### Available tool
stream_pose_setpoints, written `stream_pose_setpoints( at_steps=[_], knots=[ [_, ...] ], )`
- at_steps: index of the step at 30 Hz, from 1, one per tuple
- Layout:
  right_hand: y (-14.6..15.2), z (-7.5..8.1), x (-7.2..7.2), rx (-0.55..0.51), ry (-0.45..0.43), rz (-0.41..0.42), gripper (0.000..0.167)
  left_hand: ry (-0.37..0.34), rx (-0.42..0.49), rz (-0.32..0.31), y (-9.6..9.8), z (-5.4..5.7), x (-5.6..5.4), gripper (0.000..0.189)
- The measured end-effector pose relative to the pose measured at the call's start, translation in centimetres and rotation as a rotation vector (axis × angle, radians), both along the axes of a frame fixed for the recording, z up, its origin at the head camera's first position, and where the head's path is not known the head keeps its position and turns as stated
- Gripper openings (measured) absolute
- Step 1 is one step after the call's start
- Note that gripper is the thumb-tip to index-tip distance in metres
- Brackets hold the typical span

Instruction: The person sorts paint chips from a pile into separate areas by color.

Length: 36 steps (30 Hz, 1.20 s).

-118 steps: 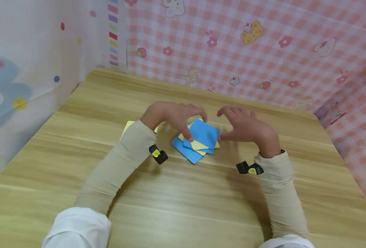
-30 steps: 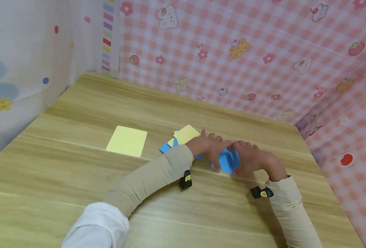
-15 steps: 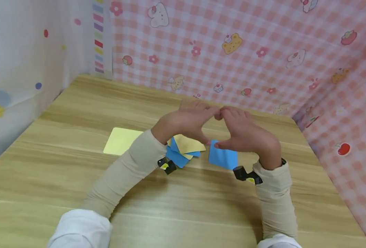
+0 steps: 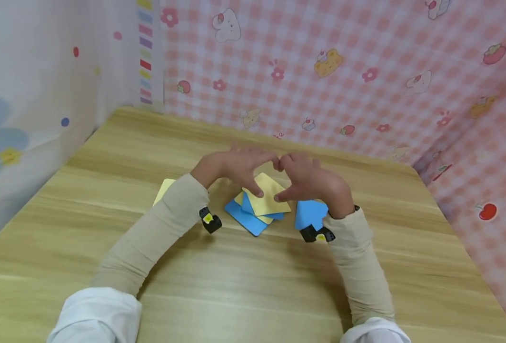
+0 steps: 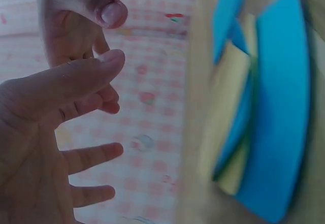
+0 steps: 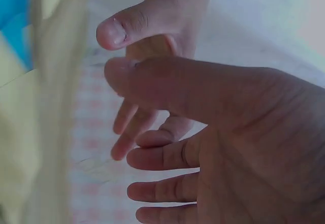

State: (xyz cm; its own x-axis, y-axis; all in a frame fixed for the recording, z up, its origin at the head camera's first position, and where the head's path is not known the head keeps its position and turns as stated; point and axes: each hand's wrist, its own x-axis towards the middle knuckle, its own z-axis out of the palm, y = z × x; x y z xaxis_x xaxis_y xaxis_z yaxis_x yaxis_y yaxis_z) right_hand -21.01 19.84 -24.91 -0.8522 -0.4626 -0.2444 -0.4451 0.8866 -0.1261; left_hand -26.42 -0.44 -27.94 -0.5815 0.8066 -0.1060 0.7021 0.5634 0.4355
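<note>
My left hand [image 4: 237, 166] and right hand [image 4: 312, 181] are held above the pile of cards, index fingertips meeting and thumbs a little apart. Together they frame a gap over the yellow top card [image 4: 270, 200]. Neither holds anything; in the wrist views the other fingers of both stand out fairly straight. Beneath the yellow card, the fanned pile shows blue and yellow cards, the lowest a blue card [image 4: 246, 221]. Right of the pile lies a separate blue card [image 4: 309, 213], partly covered by the right wrist camera. A yellow card [image 4: 163, 189] is mostly hidden behind the left sleeve.
The cards lie on a wood-grain table [image 4: 235, 286]. A pink checked cloth [image 4: 300, 85] hangs along the back and right. On the left hangs a white printed cloth [image 4: 43, 85]. Small black cameras [image 4: 212, 224] are strapped at both wrists.
A blue card that topped the pile earlier was moved to the right by both hands, uncovering the yellow one. Since then the hands released it, rose and shifted left over the pile.
</note>
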Motion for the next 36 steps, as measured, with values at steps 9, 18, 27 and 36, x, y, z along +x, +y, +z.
stream_pose_setpoints(
  at_steps=[9, 18, 27, 36],
  knots=[
    [0.2, -5.6, -2.6, 0.063, -0.229, -0.058, 0.076, -0.175, -0.090, -0.003, 1.3, -5.0, -2.9, 0.057],
    [-0.5, -7.1, -2.9, 0.127, -0.174, -0.086, 0.083, -0.177, -0.155, 0.030, 1.8, -6.0, -3.5, 0.059],
    [0.0, -7.2, -3.5, 0.071, -0.167, -0.045, 0.073, -0.146, -0.120, 0.041, 1.6, -5.9, -3.1, 0.068],
    [1.2, -3.3, -2.6, -0.211, -0.093, 0.028, 0.064, -0.030, -0.015, 0.051, 0.5, -1.9, -1.8, 0.067]
  ],
)
